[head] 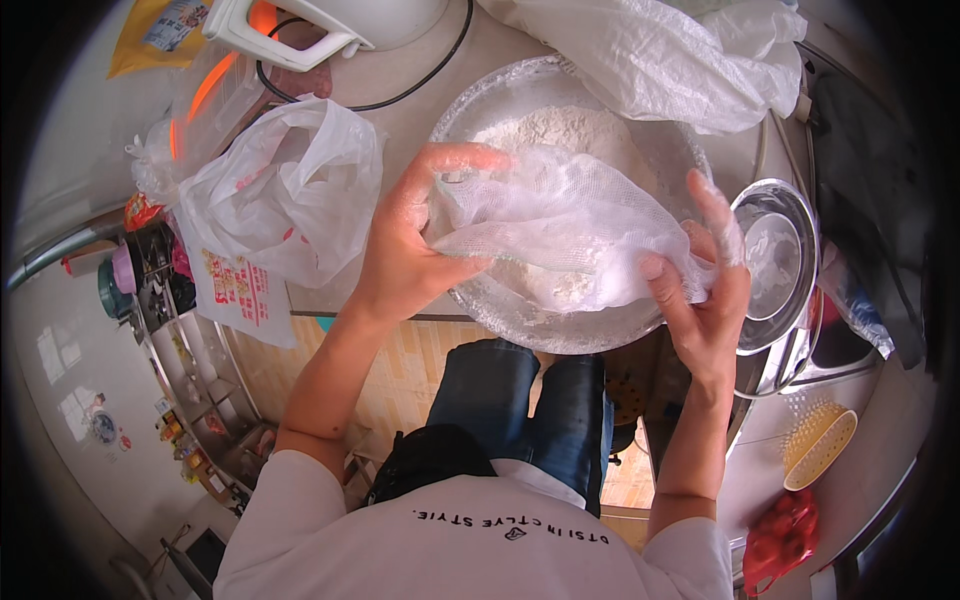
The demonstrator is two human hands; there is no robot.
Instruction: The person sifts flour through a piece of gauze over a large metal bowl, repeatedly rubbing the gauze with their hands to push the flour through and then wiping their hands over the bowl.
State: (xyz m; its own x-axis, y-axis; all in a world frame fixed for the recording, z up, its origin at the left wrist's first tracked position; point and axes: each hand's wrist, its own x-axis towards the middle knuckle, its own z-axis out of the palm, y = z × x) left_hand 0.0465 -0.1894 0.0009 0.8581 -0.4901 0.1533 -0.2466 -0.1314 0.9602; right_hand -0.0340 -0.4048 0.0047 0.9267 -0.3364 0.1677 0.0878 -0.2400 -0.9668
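A damp-looking white gauze cloth [570, 217] is stretched between my two hands over a large metal basin [510, 337]. My left hand [412, 225] grips the cloth's left end between thumb and fingers. At the cloth's right end, my right hand [709, 277] has it bunched between thumb and fingers, with the index finger raised. White flour [570, 127] is heaped in the basin behind the cloth, and its inner wall is dusted with flour. Part of the basin's contents is hidden under the cloth. Both hands have flour on them.
White plastic bags lie left of the basin [300, 202] and behind it [675, 67]. An electric kettle [337, 30] with a black cord stands at the back left. A metal bowl [780, 255] adjoins the basin's right side. Further right are a yellow colander [821, 446] and a red bag [784, 536].
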